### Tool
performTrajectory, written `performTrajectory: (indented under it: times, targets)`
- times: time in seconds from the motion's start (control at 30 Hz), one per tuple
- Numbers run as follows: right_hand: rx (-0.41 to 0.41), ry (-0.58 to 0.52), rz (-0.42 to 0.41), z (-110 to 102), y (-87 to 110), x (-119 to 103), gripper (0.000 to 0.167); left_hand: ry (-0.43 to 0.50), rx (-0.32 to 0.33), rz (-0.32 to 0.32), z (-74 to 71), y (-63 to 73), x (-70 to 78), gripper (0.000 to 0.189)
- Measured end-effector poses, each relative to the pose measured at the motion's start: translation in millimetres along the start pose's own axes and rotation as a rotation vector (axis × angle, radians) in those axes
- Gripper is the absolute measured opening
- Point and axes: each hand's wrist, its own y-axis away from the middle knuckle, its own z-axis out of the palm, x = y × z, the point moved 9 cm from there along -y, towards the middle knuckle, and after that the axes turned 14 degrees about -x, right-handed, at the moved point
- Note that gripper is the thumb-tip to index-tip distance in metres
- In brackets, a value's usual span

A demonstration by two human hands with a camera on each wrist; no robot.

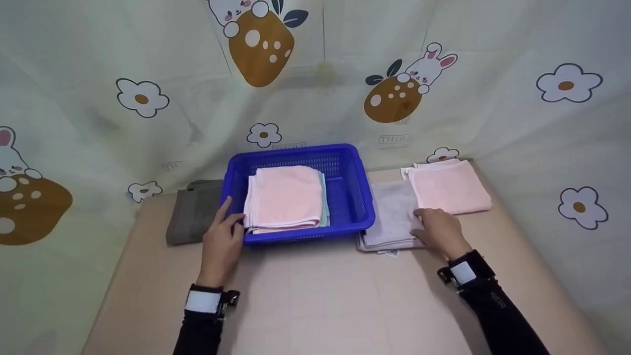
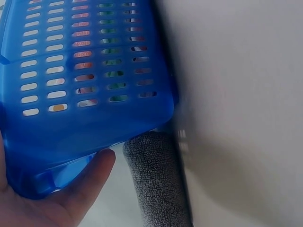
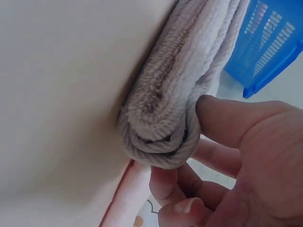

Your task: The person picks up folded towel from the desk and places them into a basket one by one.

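Observation:
A blue plastic basket point(image 1: 362, 197) holds a stack of folded towels, a pink towel point(image 1: 286, 195) on top and a green edge at its right. My left hand point(image 1: 222, 246) grips the basket's left rim near the front corner; in the left wrist view one digit lies along the rim beside the slotted wall. To the right of the basket lies a folded light grey towel point(image 1: 392, 212). My right hand point(image 1: 441, 231) pinches its right folded edge, thumb on top and fingers at the fold, as the right wrist view shows.
A dark grey folded towel point(image 1: 194, 212) lies left of the basket, partly hidden by it. Another pink folded towel point(image 1: 451, 187) lies at the back right, beside the grey one. Behind the beige table point(image 1: 315, 301) hangs a printed curtain point(image 1: 325, 108).

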Motion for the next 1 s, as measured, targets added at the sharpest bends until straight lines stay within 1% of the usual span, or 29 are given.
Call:
performTrajectory:
  times: [0.17,0.43,0.6,0.73,0.87,1.0]
  targets:
    - [0.028,-0.016,-0.032,5.4,25.6,0.9,0.049,0.000,-0.003,0.007,1.5,-0.2,-0.8,0.037]
    - [0.045,-0.042,-0.031,13.6,60.2,0.4,0.051,-0.001,0.009,0.007,-0.7,0.0,-1.0,0.036]
    - [0.021,-0.072,-0.009,19.0,78.6,1.7,0.051,-0.003,0.014,0.023,-1.5,0.5,0.3,0.036]
    - [0.010,-0.081,-0.004,21.5,86.0,2.5,0.052,0.001,0.018,0.031,-2.7,0.5,1.4,0.036]
    - [-0.006,-0.095,-0.003,23.7,87.8,3.2,0.051,-0.005,0.013,0.028,-2.9,0.5,1.8,0.036]
    - [-0.039,-0.094,0.014,25.0,88.8,4.9,0.051,-0.006,0.007,0.022,-1.4,1.4,0.5,0.036]
